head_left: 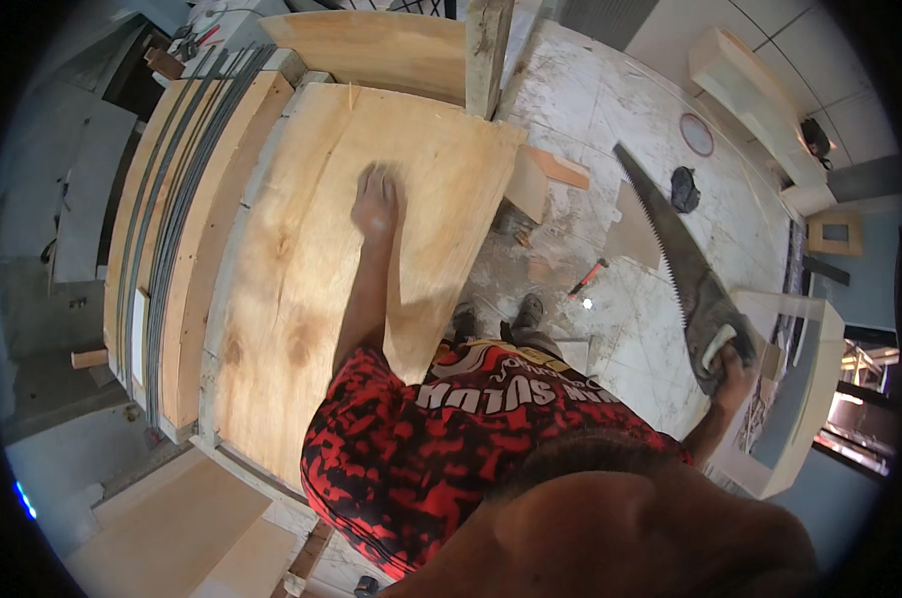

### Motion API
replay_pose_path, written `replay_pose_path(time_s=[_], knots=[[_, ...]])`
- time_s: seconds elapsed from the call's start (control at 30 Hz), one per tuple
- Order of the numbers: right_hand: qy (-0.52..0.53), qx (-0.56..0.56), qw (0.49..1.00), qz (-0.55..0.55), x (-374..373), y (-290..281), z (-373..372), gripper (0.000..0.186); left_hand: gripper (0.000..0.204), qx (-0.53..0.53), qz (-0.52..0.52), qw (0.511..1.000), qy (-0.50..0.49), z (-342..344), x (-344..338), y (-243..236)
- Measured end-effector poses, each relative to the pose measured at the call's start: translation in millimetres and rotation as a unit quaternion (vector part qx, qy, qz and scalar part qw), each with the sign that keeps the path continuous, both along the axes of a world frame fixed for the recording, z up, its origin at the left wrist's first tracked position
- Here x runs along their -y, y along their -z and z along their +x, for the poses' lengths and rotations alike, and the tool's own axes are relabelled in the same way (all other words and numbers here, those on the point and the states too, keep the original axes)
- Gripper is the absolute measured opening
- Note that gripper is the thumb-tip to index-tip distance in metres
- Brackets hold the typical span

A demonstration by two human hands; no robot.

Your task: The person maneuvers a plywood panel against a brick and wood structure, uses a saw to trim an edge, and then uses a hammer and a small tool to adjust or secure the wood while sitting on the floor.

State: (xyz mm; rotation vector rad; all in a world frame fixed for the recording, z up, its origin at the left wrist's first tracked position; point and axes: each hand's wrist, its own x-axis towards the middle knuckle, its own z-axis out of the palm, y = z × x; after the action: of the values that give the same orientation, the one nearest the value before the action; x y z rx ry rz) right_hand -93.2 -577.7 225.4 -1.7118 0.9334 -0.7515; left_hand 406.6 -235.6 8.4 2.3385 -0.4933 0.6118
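Note:
My left hand [376,202] rests on the broad plywood sheet [301,214], fingers stretched forward on its surface and slightly blurred. Nothing shows in that hand. Off to the right, my right hand [735,376] is closed round the pale handle of a handsaw [690,267]. The saw's dark blade points up and away, its toothed edge facing left toward the plywood. Blade and sheet are well apart. The plywood lies on a raised support with a slightly uneven right edge.
Several dark thin rods [187,169] lie along a timber board [227,149] on the left. A wooden post [486,60] stands at the sheet's far edge. On the dusty tiled floor [571,100] are a red-handled tool [591,277] and a black bundle [684,189]. A pale box frame [810,399] stands right.

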Motion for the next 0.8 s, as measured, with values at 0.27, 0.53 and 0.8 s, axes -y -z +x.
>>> replay_pose_path(time_s=[0.27,0.53,0.8], knots=[[-0.083,0.084,0.993,0.016,-102,-36,25,0.080,0.037,-0.095,0.132,0.978,0.134,113,108,-43],[-0.092,0.018,0.994,-0.056,-177,24,177,0.054,0.042,-0.137,0.193,0.959,0.158,122,118,-27],[-0.182,0.006,0.958,-0.220,-240,43,235,0.052,0.047,-0.159,0.218,0.947,0.173,130,122,-25]])
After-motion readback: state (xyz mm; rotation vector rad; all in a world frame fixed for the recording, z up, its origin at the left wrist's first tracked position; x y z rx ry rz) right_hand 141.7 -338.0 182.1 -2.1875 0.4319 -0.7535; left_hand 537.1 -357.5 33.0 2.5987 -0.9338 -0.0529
